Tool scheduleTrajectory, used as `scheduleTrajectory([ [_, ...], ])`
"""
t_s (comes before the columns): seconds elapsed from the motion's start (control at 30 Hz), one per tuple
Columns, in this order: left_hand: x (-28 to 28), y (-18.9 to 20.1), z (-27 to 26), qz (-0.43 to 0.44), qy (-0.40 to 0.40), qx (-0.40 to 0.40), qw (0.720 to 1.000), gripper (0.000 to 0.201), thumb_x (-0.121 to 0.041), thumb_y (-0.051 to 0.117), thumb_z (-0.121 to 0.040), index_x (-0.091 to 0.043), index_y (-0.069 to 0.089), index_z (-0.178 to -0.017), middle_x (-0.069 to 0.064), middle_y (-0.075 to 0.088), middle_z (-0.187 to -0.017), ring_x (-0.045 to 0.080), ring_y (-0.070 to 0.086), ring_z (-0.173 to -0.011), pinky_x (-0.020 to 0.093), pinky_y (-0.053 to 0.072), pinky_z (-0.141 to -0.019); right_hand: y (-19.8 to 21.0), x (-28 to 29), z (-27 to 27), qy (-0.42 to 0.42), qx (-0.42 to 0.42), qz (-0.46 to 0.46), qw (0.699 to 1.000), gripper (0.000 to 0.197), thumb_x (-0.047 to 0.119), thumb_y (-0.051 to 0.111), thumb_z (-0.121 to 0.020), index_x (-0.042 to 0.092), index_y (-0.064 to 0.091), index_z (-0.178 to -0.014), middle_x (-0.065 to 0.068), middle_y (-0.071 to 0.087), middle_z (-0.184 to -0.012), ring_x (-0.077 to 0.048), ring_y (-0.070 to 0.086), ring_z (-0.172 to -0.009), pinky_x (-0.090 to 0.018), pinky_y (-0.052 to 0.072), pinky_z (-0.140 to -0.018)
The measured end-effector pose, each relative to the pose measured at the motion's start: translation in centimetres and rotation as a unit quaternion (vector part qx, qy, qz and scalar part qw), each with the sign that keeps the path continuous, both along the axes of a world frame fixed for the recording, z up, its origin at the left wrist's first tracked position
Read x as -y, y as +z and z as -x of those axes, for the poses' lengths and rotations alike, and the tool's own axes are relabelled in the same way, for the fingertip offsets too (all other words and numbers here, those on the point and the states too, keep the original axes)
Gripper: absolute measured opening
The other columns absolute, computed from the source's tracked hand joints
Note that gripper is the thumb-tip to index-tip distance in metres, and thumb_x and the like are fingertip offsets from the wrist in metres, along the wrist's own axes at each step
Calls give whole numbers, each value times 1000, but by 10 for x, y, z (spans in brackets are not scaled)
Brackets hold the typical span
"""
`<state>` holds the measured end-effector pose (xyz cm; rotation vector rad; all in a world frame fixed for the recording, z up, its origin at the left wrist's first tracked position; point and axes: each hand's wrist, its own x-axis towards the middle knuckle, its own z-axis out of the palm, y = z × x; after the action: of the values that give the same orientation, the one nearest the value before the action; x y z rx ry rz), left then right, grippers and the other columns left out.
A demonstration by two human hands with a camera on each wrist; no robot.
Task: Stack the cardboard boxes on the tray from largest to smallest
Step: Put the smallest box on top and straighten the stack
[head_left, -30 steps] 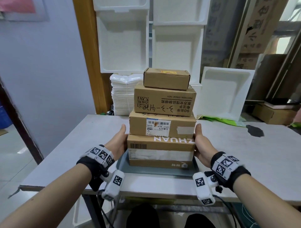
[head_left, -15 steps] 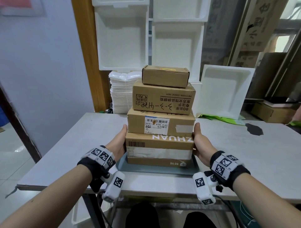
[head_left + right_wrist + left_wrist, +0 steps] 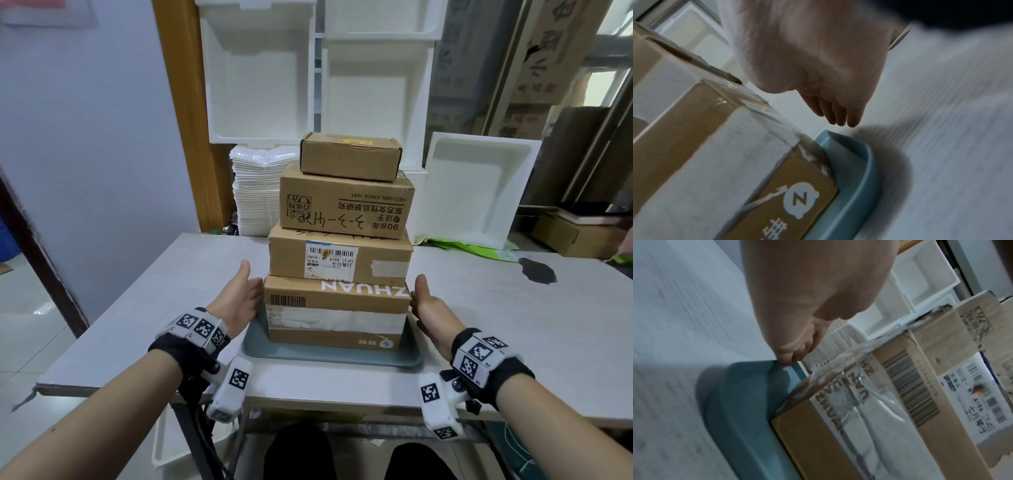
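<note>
Four cardboard boxes stand stacked on a blue-grey tray (image 3: 329, 358). The widest box (image 3: 337, 308) is at the bottom, then a labelled box (image 3: 339, 257), a printed box (image 3: 346, 205) and the smallest box (image 3: 349, 156) on top. My left hand (image 3: 241, 301) is beside the bottom box's left side with straight fingers. In the left wrist view its fingertips (image 3: 789, 356) reach the tray rim (image 3: 740, 402), with a gap to the box. My right hand (image 3: 430, 306) is open beside the right side. Its fingertips (image 3: 840, 120) hover just above the tray rim (image 3: 855, 170), off the box.
The grey table (image 3: 513, 325) has a dark stain (image 3: 537, 270) at the right. Behind the stack are a pile of white foam sheets (image 3: 253, 192), a leaning foam tray (image 3: 479, 192) and a green bag (image 3: 459, 246). The table's front edge is close to my wrists.
Both hands pressed the sides of the bottom box before; now they have eased slightly outward. The stack and tray have not shifted.
</note>
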<state>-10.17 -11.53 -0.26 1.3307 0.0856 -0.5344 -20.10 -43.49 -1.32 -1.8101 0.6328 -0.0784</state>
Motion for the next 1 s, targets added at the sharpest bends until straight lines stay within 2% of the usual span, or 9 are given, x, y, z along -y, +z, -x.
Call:
scheduleTrajectory([
  [0.1,-8,-2,-7,-1,24,0,1000,88,-69,18,-94,-6,14,-154,10,22,-161,23,22,-148,40,15,-121,-6,3,0,-1,-8,-9,1000,107,87,14,-78,11,48,-145,-10,47,-150,-31,41,-139,-50,30,-117],
  [0.2,-13,-10,-12,-14,20,-5,1000,90,-71,19,-92,-5,14,-154,9,18,-162,21,18,-149,39,12,-122,-17,7,-5,12,-11,-18,1000,124,101,19,-57,15,56,-138,-9,57,-142,-29,50,-132,-50,35,-114],
  [0.23,-14,-13,-13,-19,13,-10,1000,92,-72,19,-91,-5,15,-154,9,19,-162,22,19,-149,40,12,-122,-17,6,-6,18,-7,-19,1000,121,101,20,-58,16,59,-134,-9,60,-139,-29,53,-128,-50,36,-113],
  [0.33,-12,-21,-14,-29,6,-19,999,93,-73,19,-91,-5,16,-154,9,22,-161,22,22,-148,40,12,-122,-6,-5,-1,24,11,-24,999,87,79,19,-87,16,66,-125,-9,65,-130,-29,56,-123,-48,37,-113],
  [0.4,-11,-23,-16,-29,5,-16,999,93,-73,21,-90,-5,18,-154,9,25,-160,22,25,-147,40,14,-121,-10,-4,-3,27,12,-18,999,79,72,18,-94,16,67,-122,-9,65,-129,-29,56,-123,-47,36,-113],
  [0.57,-7,-27,-18,-33,7,-12,999,94,-74,22,-90,-5,19,-153,10,27,-159,23,26,-146,41,14,-121,-14,1,-5,24,16,-51,998,79,73,21,-93,15,67,-119,-10,67,-127,-30,58,-119,-47,39,-111],
  [0.83,9,-30,-21,-24,-1,-2,1000,93,-73,23,-90,-5,21,-153,9,28,-159,22,27,-146,39,17,-121,-15,12,-4,29,30,-35,998,67,71,19,-94,27,68,-103,-7,67,-127,-27,57,-120,-46,36,-113],
  [1.0,22,-28,-21,-25,-9,2,1000,91,-71,21,-92,-5,20,-153,9,29,-158,20,28,-145,37,17,-121,-13,21,-4,24,35,-46,998,67,73,20,-93,27,68,-98,-8,68,-123,-28,58,-119,-46,37,-112],
])
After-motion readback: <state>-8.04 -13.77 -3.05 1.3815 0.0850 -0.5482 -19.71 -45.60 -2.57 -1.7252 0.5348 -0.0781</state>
